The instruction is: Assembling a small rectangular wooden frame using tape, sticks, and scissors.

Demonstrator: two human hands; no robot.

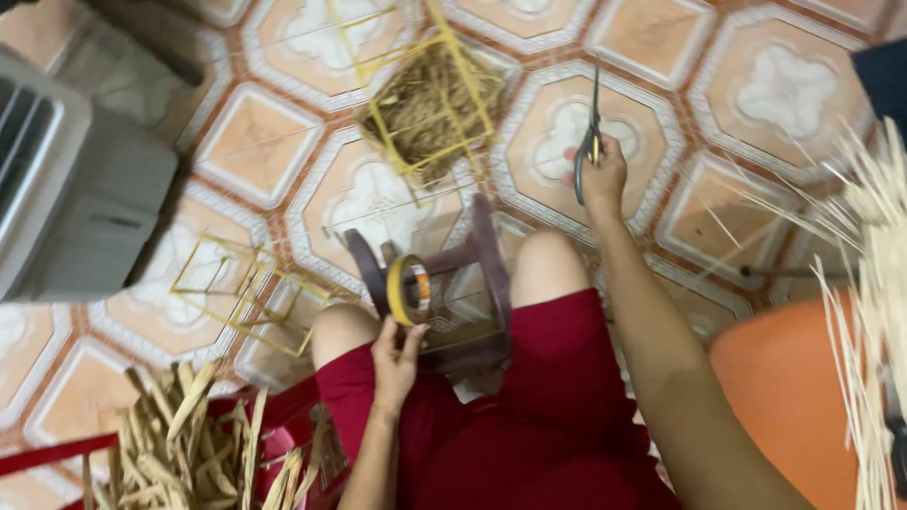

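Yellow tape roll [408,289] stands upright, pinched at its lower edge by the left hand [395,357] fingertips above a dark plastic stool [477,283], while the right hand [597,175] fingers curl through the handles of scissors [591,127], blades pointing away beyond them.

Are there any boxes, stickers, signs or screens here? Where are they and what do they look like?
Roll of tape: held upright in the left hand above the knees; round, yellow rim, with an orange and white label inside its core, too small to make out.
Grey machine: on the tiled floor at the far left; boxy, with a slatted front, no screen or label showing.
No boxes, signs or screens show.
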